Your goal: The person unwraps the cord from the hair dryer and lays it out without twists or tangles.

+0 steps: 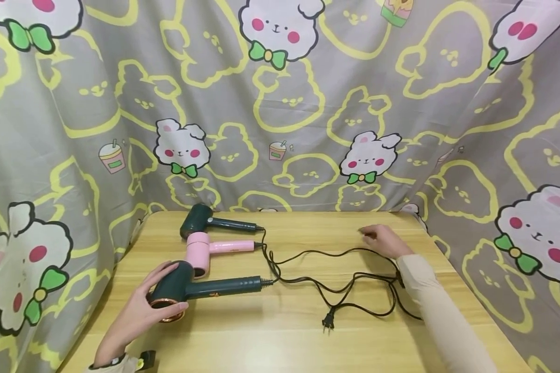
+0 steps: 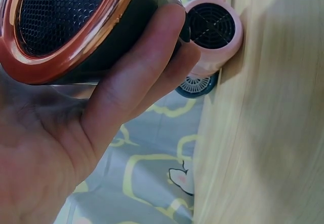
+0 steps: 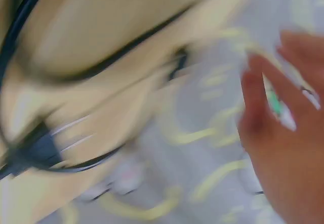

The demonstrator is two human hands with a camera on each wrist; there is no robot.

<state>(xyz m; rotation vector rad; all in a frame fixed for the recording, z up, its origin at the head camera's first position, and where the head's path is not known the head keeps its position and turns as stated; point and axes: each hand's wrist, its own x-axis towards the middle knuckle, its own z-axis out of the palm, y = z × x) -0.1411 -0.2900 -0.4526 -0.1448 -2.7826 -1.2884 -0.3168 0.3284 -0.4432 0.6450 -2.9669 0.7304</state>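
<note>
On the left, my left hand (image 1: 133,313) grips the head of a dark green hair dryer (image 1: 224,287), fingers on its far side and thumb by the copper-rimmed end. The left wrist view shows the mesh inside that copper rim (image 2: 30,64). A pink hair dryer (image 1: 198,254) lies just behind it, and a second dark green hair dryer (image 1: 197,221) farther back. All three handles point right. My right hand (image 1: 383,241) is over the right side of the table, its fingers loosely bent and holding nothing. Black cords (image 1: 338,254) run between the dryers and my right forearm.
A black two-prong plug (image 1: 329,318) lies near the middle front of the wooden table (image 1: 261,336). Tangled cord passes under my right sleeve (image 1: 441,311). A patterned grey curtain (image 1: 308,119) encloses the back and both sides.
</note>
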